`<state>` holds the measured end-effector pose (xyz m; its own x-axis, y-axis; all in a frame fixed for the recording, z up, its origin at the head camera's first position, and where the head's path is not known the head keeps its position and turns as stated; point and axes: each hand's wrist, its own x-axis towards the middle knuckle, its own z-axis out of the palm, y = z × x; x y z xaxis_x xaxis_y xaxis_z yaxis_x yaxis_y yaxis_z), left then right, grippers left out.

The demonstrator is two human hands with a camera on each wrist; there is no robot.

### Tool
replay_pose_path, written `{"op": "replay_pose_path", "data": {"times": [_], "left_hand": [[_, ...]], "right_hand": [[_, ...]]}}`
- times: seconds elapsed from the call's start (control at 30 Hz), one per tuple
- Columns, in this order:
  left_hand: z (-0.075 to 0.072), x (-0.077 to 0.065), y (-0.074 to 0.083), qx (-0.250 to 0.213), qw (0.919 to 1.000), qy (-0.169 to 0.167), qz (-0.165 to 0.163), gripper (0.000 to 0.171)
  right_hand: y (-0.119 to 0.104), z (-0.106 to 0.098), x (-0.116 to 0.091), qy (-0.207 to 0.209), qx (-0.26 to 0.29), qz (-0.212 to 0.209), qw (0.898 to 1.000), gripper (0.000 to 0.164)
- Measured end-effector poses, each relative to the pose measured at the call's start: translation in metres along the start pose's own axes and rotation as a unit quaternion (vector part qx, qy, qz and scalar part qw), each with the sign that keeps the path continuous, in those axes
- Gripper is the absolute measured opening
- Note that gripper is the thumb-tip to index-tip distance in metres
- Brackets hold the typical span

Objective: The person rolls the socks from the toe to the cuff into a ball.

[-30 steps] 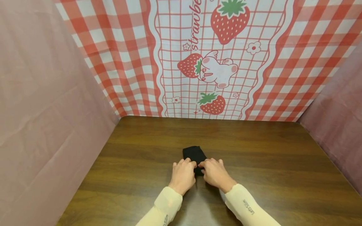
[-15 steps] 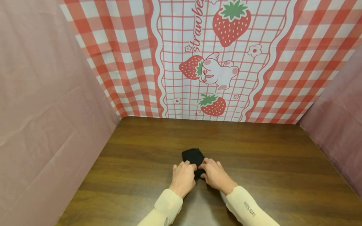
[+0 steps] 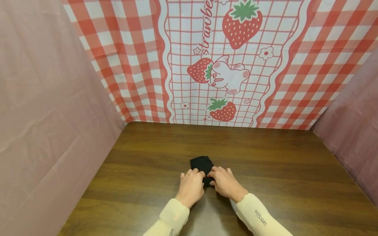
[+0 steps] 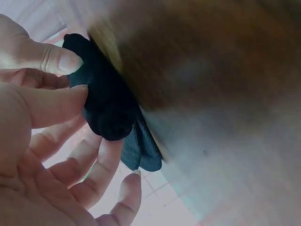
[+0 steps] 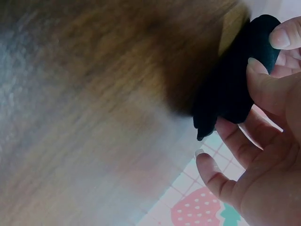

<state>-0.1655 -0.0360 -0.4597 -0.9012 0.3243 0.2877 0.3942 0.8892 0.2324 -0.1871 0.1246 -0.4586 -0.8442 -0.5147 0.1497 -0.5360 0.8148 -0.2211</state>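
A pair of black socks (image 3: 202,163) lies on the wooden table, flat at the far end and rolled up at the near end. My left hand (image 3: 191,186) grips the left side of the roll, thumb on the near face and fingers beneath and behind. On the right side, my right hand (image 3: 225,183) pinches the same roll between thumb and fingers. The left wrist view shows the roll's coiled end (image 4: 115,125), with two loose layers (image 4: 141,150) of sock sticking out beyond it. Fingers hide part of the roll in the head view.
The brown wooden table (image 3: 141,147) extends around both hands. Behind it hangs a red-and-white checked cloth (image 3: 133,65) with strawberry prints. Pink cloth walls (image 3: 53,114) stand along the left and right sides.
The flat far end of the socks has come slightly nearer to me and a little left. Both hands keep their grip and have hardly moved. The head view has shifted a little.
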Motion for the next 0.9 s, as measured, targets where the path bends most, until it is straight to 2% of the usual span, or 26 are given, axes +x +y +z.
{"op": "replay_pose_path", "data": {"times": [0.2,0.5,0.7,0.9], "left_hand": [[-0.0018,0.0036,-0.0008,-0.002,1.0000,-0.008,0.004,0.028],[-0.0040,0.0061,-0.0019,0.009,0.9992,-0.021,0.033,0.024],[-0.0025,0.0058,-0.0025,0.020,0.9988,-0.016,0.041,0.024],[-0.0020,0.0063,-0.0036,0.021,0.9985,-0.025,0.043,0.023]], "right_hand": [[-0.0005,-0.0010,0.0011,-0.015,0.002,0.018,1.000,0.018],[-0.0025,-0.0007,0.0010,-0.015,0.010,0.028,0.999,0.019],[-0.0041,-0.0024,-0.0007,-0.011,0.013,0.030,0.999,0.017],[-0.0037,-0.0021,-0.0017,-0.004,0.018,0.032,0.999,0.020]]}}
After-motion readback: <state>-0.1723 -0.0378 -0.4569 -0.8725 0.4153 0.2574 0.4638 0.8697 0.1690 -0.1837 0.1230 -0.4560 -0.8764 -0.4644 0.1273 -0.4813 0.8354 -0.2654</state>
